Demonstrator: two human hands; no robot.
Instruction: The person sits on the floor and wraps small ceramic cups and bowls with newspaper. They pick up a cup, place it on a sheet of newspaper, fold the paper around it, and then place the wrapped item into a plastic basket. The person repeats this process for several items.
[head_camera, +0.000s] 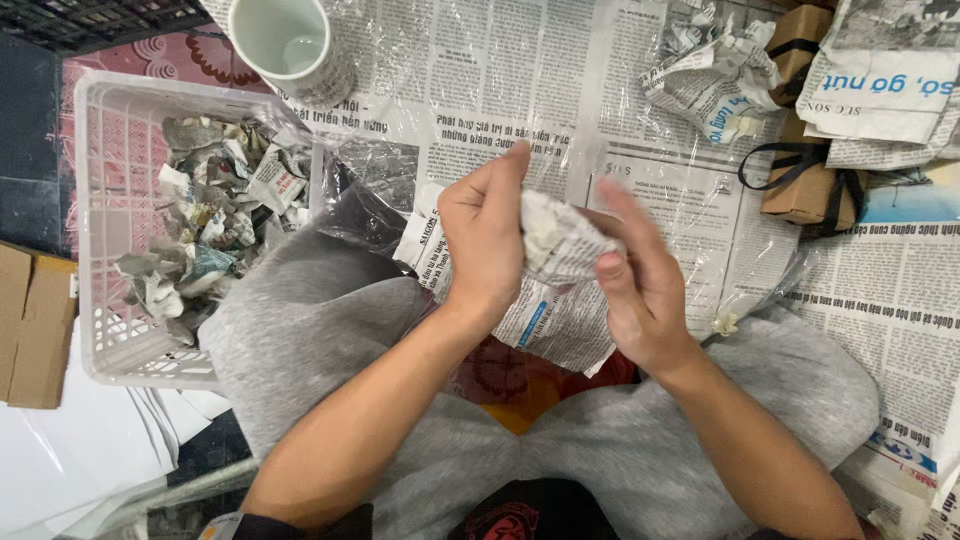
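My left hand (487, 238) and my right hand (640, 285) press together around a crumpled sheet of newspaper (556, 240), squeezing its top into a wad. The loose lower part of the sheet hangs down between my wrists, over my knees in grey trousers (320, 330). Both hands are above the spread newspaper (520, 70) that covers the floor, with clear plastic film lying over it.
A white plastic basket (100, 200) at left holds several crumpled newspaper wads. A white mug (285, 45) stands at the top. Brown boxes with black straps (810, 180) and more crumpled paper (715, 85) lie at upper right. Cardboard (35, 330) and white sheets lie at lower left.
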